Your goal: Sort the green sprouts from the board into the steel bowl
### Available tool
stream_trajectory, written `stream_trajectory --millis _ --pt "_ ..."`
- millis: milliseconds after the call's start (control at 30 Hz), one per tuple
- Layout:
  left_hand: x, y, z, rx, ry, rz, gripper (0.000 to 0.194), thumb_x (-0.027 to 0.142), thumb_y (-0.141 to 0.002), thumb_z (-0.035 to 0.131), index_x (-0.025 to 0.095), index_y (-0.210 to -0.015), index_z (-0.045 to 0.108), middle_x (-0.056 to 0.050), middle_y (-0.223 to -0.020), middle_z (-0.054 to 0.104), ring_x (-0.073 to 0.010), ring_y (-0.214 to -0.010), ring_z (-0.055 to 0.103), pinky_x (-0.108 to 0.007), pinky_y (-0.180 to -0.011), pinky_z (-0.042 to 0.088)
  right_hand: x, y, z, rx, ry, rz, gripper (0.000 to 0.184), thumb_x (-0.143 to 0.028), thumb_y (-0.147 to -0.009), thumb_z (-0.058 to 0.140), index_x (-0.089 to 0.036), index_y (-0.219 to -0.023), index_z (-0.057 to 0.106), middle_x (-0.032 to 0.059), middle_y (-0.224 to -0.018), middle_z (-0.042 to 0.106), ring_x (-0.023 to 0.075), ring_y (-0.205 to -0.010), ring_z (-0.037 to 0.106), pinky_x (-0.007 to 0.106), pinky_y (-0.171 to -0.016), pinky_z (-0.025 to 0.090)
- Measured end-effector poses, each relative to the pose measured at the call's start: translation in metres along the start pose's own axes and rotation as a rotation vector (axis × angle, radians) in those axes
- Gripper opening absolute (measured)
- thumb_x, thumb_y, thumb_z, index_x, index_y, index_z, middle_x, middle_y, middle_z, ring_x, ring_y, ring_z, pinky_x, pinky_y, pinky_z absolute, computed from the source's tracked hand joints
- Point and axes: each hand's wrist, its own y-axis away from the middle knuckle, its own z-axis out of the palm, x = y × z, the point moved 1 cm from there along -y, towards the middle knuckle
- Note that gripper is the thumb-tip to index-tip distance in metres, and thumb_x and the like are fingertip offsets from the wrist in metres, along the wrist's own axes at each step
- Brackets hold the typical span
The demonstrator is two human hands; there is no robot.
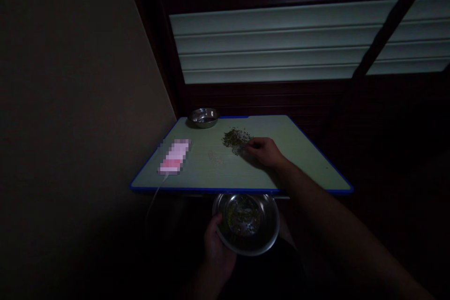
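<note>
Greenish grains, tiny, loose, thinly scattered

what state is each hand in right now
Left hand: closed, holding the lower metal bowl.
Right hand: pinched at the pile of bits; whether holding any cannot be told.

Dark green grains, silver bowl, pale green tabletop, blue edging

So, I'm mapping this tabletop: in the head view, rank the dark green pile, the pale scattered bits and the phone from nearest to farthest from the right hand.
1. Dark green pile: at the fingertips of the right hand, to its left.
2. Pale scattered bits: farther left, mid-table.
3. Phone: farthest, near the table's left edge.
</note>
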Motion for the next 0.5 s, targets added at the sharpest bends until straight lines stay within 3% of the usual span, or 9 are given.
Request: stream_trajectory --millis 500 --pt "-0.0010 -0.0032 -0.0030 -0.038 0.010 -0.011 0.023 0.027 -0.080 0.055 0.015 -0.089 0.074 -0.010 -0.085 0.076 -0.0260 -0.087 0.070 -0.044 -0.089 0.050 0.0083 -0.0009 -0.0003 0.006 -0.110 0.015 0.023 -0.037 -0.067 0.063 -0.014 -0.068 0.064 0.0020 -0.062 0.060 0.0132 -0.059 0.049 0.026 -0.056 0.038"
